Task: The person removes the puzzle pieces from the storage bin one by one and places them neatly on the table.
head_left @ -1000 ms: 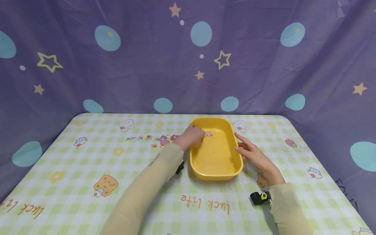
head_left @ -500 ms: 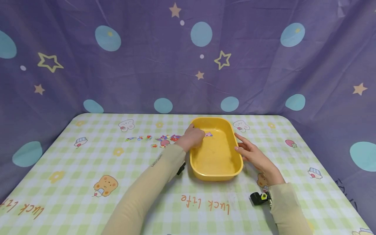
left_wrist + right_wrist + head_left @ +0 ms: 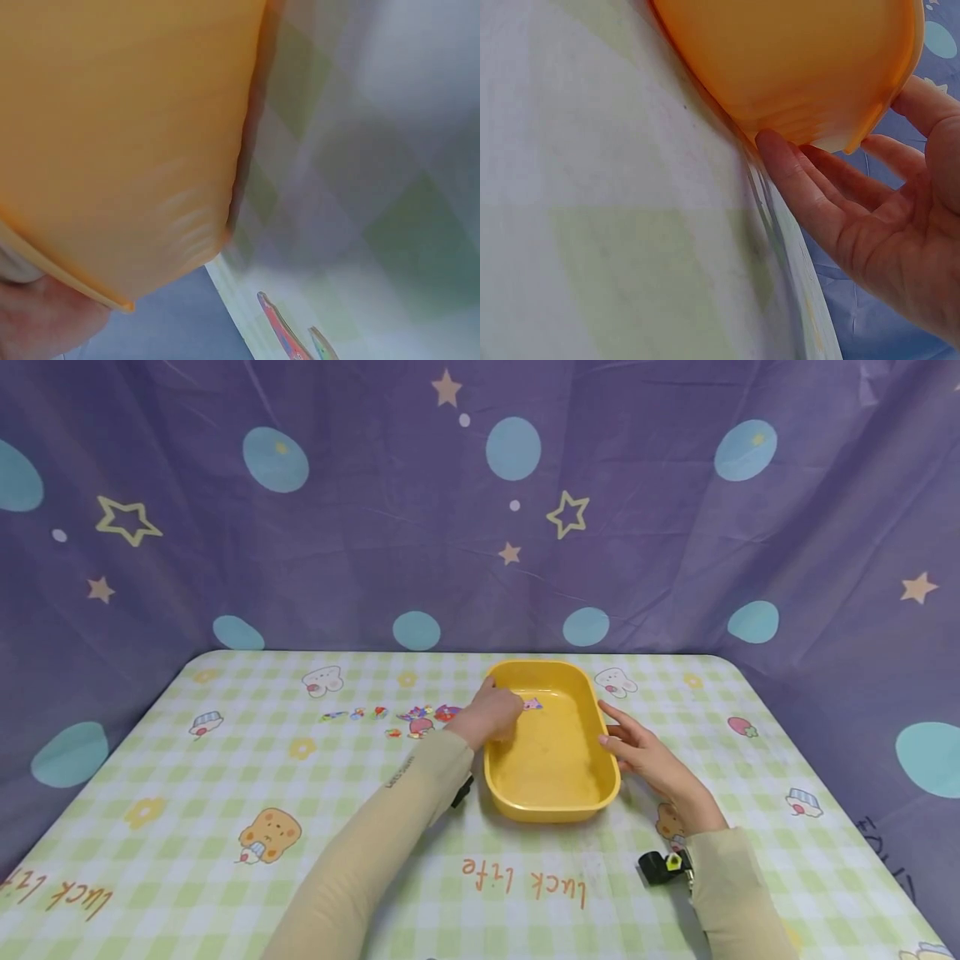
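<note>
A yellow plastic basin [image 3: 551, 760] stands on the table, its long side running away from me. My left hand [image 3: 493, 708] reaches over its left rim, fingertips hidden inside the basin. Beside those fingers, a small pink and purple sticker-like piece [image 3: 532, 703] lies on the basin floor; whether the hand pinches it is not visible. Part of the left hand [image 3: 49, 319] shows over the rim in the left wrist view. Against the right side rests my right hand [image 3: 648, 756], with nearly straight fingers [image 3: 802, 180] touching the outer wall and rim.
Several small colourful flat pieces [image 3: 416, 713] lie left of the basin, partly behind the left arm. A checked tablecloth [image 3: 555, 893] with printed cartoons covers the table. Behind it hangs a purple curtain [image 3: 330, 560]. Black wrist cameras [image 3: 660, 867] hang under the wrists.
The left hand and forearm have shifted very slightly to the right over the basin rim. The right hand, the basin and the loose pieces stay where they were.
</note>
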`<state>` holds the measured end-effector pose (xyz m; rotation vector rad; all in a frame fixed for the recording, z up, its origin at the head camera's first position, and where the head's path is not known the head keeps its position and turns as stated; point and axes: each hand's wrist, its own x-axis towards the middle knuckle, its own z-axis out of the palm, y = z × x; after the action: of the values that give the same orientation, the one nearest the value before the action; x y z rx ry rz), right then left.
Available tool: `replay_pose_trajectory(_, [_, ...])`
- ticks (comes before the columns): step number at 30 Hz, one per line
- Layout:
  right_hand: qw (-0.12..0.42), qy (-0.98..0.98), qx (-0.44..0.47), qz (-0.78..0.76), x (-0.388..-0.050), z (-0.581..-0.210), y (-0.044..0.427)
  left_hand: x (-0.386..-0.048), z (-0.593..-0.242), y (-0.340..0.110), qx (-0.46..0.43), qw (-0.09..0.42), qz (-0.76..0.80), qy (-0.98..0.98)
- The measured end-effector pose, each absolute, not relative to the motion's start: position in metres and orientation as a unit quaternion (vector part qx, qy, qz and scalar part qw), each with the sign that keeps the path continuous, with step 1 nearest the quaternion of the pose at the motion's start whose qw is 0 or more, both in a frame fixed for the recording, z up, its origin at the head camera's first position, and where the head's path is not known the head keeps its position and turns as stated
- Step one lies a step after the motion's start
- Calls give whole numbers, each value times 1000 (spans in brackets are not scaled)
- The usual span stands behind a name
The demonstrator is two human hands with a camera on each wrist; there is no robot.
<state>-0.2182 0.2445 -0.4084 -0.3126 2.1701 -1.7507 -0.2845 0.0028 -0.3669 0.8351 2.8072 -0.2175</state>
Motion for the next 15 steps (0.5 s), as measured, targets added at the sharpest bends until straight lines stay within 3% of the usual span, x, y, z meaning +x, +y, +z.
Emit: replay_pose_trajectory(15, [166, 766, -107, -611, -218, -407, 244, -283, -367, 3, 297, 88, -69, 948])
